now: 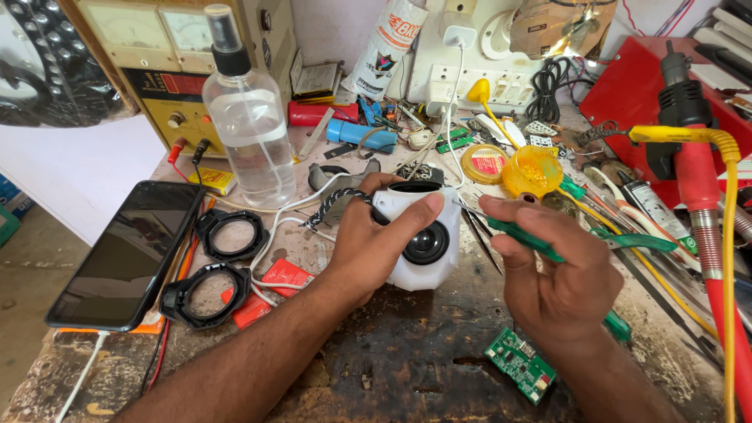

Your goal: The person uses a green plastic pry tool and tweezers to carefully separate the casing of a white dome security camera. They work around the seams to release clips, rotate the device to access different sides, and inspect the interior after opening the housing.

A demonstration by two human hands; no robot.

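My left hand (368,247) grips a small white speaker housing (427,239) with a round black speaker cone on its front, holding it just above the workbench. A braided cord runs from the housing over my wrist. My right hand (552,274) holds a green-handled tool (540,243) whose thin metal tip points at the housing's upper right edge. A small green circuit board (521,364) lies on the bench below my right wrist.
A black phone (129,251) lies at the left, beside two black ring frames (205,294). A clear spray bottle (251,125) stands behind. Yellow pot (531,171), red machine (642,86), yellow hose (724,235), cables and hand tools crowd the back and right.
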